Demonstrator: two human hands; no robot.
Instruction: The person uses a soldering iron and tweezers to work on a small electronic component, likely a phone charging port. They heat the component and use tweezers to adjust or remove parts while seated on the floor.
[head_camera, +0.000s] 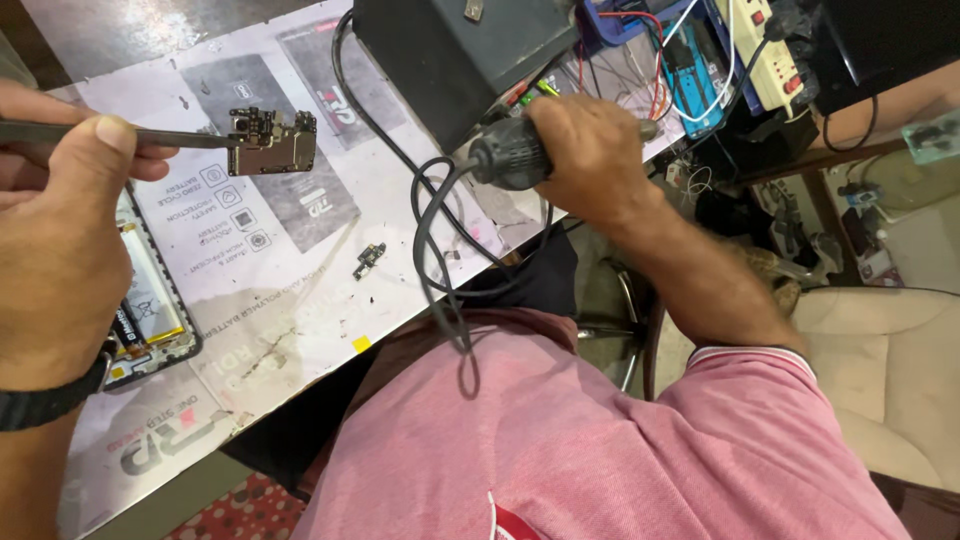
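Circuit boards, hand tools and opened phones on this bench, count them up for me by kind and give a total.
Circuit boards: 2, a large one held in tweezers and a small one lying on the mat.
Hand tools: 2, tweezers in the left hand, black corded handpiece in the right hand.
Opened phones: 1.
Total: 5

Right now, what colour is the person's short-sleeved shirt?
The short-sleeved shirt is pink, seen in the head view.

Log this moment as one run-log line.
left hand: holds tweezers gripping circuit board | right hand: holds corded tool handle | opened phone on bench
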